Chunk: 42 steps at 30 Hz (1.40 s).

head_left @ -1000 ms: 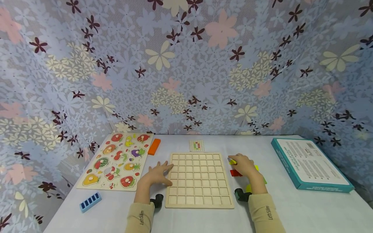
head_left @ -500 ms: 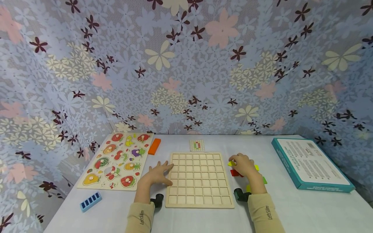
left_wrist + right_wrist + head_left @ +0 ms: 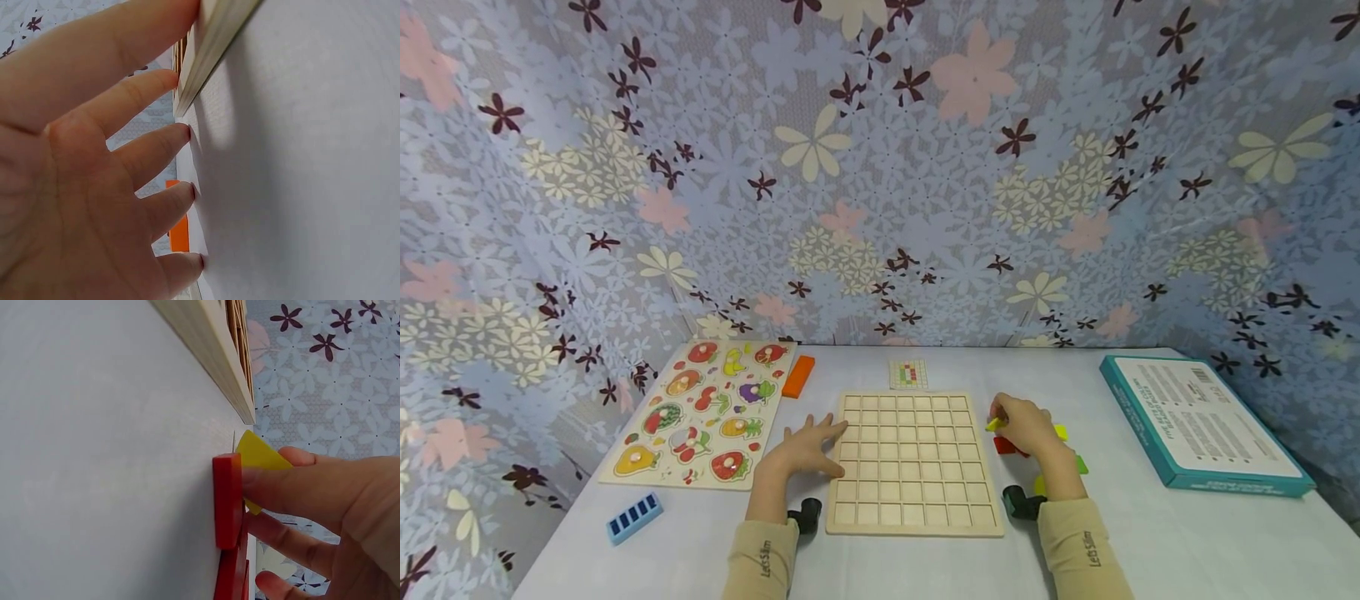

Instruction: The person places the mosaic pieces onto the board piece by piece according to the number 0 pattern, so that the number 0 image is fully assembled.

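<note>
The right hand [image 3: 1026, 425] is pinching a yellow piece [image 3: 259, 452] between thumb and finger, holding it just right of the wooden grid board [image 3: 913, 462], near the red blocks [image 3: 227, 500] on the white counter [image 3: 917, 575]. The left hand [image 3: 805, 447] is spreading wide, thumb and forefinger touching the board's left edge. A small printed card [image 3: 909, 374] is lying just beyond the board; a teal-edged box [image 3: 1206, 425] is resting well to the right.

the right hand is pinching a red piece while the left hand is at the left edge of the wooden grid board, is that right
Not quite: the right hand is pinching a yellow piece, as the right wrist view shows. The left hand is indeed at the left edge of the wooden grid board.
</note>
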Tool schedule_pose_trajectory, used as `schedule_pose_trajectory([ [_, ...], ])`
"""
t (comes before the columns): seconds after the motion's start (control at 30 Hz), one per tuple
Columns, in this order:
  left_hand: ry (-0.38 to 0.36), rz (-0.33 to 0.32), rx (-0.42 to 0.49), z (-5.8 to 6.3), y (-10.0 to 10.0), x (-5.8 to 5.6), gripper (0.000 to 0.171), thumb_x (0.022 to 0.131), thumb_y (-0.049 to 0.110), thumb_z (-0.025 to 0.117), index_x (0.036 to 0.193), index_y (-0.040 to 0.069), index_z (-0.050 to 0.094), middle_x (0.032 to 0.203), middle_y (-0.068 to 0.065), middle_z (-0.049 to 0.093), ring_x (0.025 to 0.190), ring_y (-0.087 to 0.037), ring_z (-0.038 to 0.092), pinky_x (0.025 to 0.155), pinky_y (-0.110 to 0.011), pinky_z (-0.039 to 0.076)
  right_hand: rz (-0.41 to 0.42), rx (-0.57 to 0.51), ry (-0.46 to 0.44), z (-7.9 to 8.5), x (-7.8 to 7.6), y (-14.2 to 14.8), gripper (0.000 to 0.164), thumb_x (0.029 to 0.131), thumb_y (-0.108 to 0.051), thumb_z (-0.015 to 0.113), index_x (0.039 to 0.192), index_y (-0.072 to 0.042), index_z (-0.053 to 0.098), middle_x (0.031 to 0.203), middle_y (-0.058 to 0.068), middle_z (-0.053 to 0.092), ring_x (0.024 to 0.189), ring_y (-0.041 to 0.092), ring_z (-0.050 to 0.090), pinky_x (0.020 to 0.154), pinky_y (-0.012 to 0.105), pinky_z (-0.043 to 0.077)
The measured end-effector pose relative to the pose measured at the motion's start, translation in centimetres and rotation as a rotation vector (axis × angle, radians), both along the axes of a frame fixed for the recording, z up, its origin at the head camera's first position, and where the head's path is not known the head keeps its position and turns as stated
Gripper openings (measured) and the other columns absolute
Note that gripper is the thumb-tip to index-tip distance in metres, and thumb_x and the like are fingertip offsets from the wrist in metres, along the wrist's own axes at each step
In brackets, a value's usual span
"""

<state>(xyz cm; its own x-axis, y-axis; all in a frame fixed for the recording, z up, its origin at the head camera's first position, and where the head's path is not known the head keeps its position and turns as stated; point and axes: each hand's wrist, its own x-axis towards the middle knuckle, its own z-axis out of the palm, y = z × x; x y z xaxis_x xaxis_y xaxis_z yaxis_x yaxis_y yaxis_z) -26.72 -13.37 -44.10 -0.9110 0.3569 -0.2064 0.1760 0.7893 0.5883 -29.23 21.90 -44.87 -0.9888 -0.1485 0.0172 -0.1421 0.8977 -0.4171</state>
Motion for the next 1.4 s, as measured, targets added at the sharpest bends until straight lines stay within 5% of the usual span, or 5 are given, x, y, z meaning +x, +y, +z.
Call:
schedule_pose_trajectory([
  [0.27,-0.004,0.001,-0.005,0.0,0.0,-0.1,0.075,0.071,0.019,0.076,0.138,0.011,0.044,0.148,-0.019,0.028,0.137,-0.045,0.009,0.104,-0.068,-0.004,-0.02,-0.04,-0.007,1.0,0.2,-0.3,0.027,0.077,-0.001,0.067,0.099,-0.006,0.053,0.088,0.01,0.061,0.081,0.026,0.057,0.077,0.052,0.04],
  [0.63,-0.006,-0.007,0.002,0.1,-0.1,-0.1,0.075,0.071,0.019,0.076,0.139,0.011,0.043,0.148,-0.019,0.028,0.137,-0.045,0.009,0.103,-0.069,-0.004,-0.099,-0.204,0.024,1.7,0.2,-0.7,0.03,0.078,0.004,0.061,0.106,-0.002,0.05,0.091,0.017,0.059,0.076,0.027,0.055,0.064,0.038,0.047],
  [0.93,-0.009,-0.005,-0.002,0.0,-0.1,-0.2,0.076,0.071,0.02,0.076,0.139,0.012,0.043,0.149,-0.019,0.027,0.137,-0.045,0.009,0.104,-0.068,-0.004,-0.1,-0.278,0.003,1.8,0.2,-1.1,0.027,0.08,0.001,0.062,0.105,-0.001,0.05,0.094,0.016,0.059,0.087,0.029,0.057,0.071,0.04,0.05],
  [1.2,-0.01,-0.004,-0.002,-0.1,0.0,-0.1,0.076,0.071,0.02,0.076,0.139,0.012,0.044,0.149,-0.018,0.027,0.138,-0.044,0.009,0.104,-0.068,-0.004,-0.1,-0.312,-0.001,2.0,0.3,-1.2,0.032,0.08,-0.001,0.063,0.109,-0.001,0.05,0.086,0.012,0.055,0.07,0.022,0.049,0.061,0.032,0.044],
  [1.4,-0.009,-0.003,0.002,-0.1,-0.1,-0.1,0.076,0.071,0.02,0.076,0.138,0.012,0.044,0.148,-0.019,0.027,0.138,-0.045,0.008,0.104,-0.068,-0.005,-0.1,-0.35,0.014,2.2,0.2,-1.2,0.035,0.079,0.0,0.063,0.111,-0.002,0.049,0.087,0.013,0.051,0.076,0.025,0.048,0.064,0.031,0.042],
])
